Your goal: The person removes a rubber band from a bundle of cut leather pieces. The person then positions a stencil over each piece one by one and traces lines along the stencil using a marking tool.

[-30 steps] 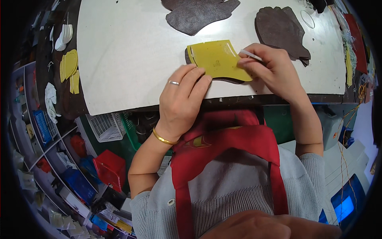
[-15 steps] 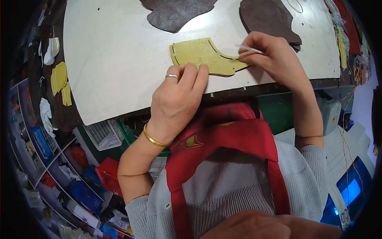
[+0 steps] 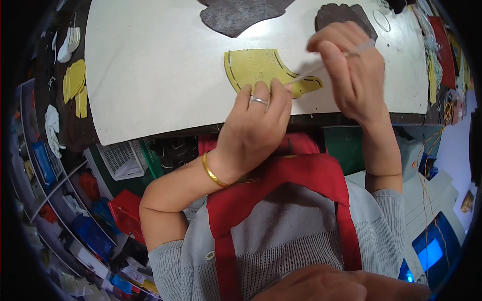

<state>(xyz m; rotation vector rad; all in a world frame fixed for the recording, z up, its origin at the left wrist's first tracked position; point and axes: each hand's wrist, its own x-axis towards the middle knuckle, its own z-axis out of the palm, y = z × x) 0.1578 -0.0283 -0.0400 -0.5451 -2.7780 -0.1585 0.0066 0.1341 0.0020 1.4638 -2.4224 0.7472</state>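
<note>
On the dark ledge off the left edge of the tabletop (image 3: 150, 75) lie a few spare yellow cut-outs (image 3: 75, 85), perhaps three, though the fisheye bend makes the count unsure, with some white cut-outs (image 3: 68, 42) above them. On the white tabletop itself lies one yellow leather piece (image 3: 261, 70), near the front edge and a little right of its middle, with stitch holes running along its outline. The left hand (image 3: 253, 133) presses down on the piece's near edge with flattened fingertips, grasping nothing, a ring on one finger and a gold bangle (image 3: 213, 173) at the wrist. The right hand (image 3: 351, 70) is lifted above the piece's right tail and pinches one thin white tool (image 3: 326, 62), whose tip slants down toward the leather. If the left fingers ease off, the piece will likely slide or lift under the tool's pull, and the stitch line could go crooked; the tip also works close to those fingertips, so a slip may well prick them. Two dark brown leather pieces (image 3: 241, 15) rest along the far edge, one left of centre and one behind the right hand.
</note>
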